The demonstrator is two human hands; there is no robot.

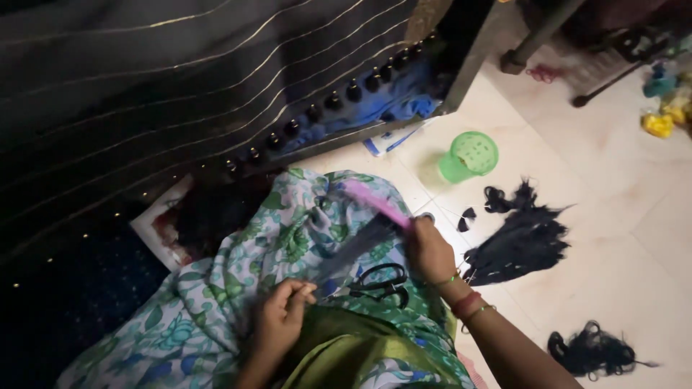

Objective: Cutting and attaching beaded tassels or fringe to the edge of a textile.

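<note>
1. Overhead at the top left, a dark striped cloth with thin pale lines [180,79], stretched across a frame edged with a row of black knobs [339,97].
2. Across the lap, a floral green, white and blue printed fabric [238,288].
3. On the pale tiled floor [613,238] at right, a large black hair bundle [522,245]; nearer the bottom edge, a smaller black hair tuft [591,349].
4. Near the frame, a green perforated plastic cup [468,155] lying tipped.
5. Right hand [430,248], grip closed around a pink comb [375,203], drawn through a thin dark strand of hair [353,248].
6. Left hand [281,317], grip pinching the strand's lower end.
7. Between both hands, black-handled scissors [378,282] resting on the fabric.
</note>
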